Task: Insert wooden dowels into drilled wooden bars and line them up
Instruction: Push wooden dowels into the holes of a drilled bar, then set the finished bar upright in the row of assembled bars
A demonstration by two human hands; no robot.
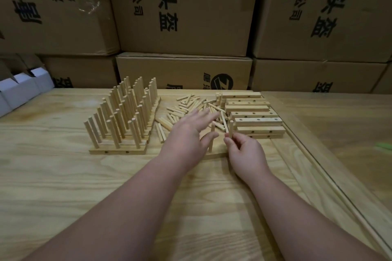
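We see many finished pale wooden bars with upright dowels [123, 116] lined up at left. Our left hand [188, 133] reaches spread wide toward the loose heap of short wooden dowels [186, 108]; our right hand [244, 150] pinches an upright wooden dowel [231, 128] over the bar in work. A stack of undrilled-side plain wooden bars [252, 114] is left, so we judge the work past halfway.

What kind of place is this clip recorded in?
Probably a small workshop or warehouse packing area: stacked printed cardboard cartons behind a wooden worktable, with loose dowels and drilled bars laid out in batches.

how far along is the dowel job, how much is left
Done: a block of finished bars stands lined up at left, dowels upright. In hand: the bar in progress has one dowel standing, and the right hand holds a second dowel upright in its grip; the left hand reaches open toward the loose dowels. Left: a stack of empty bars.
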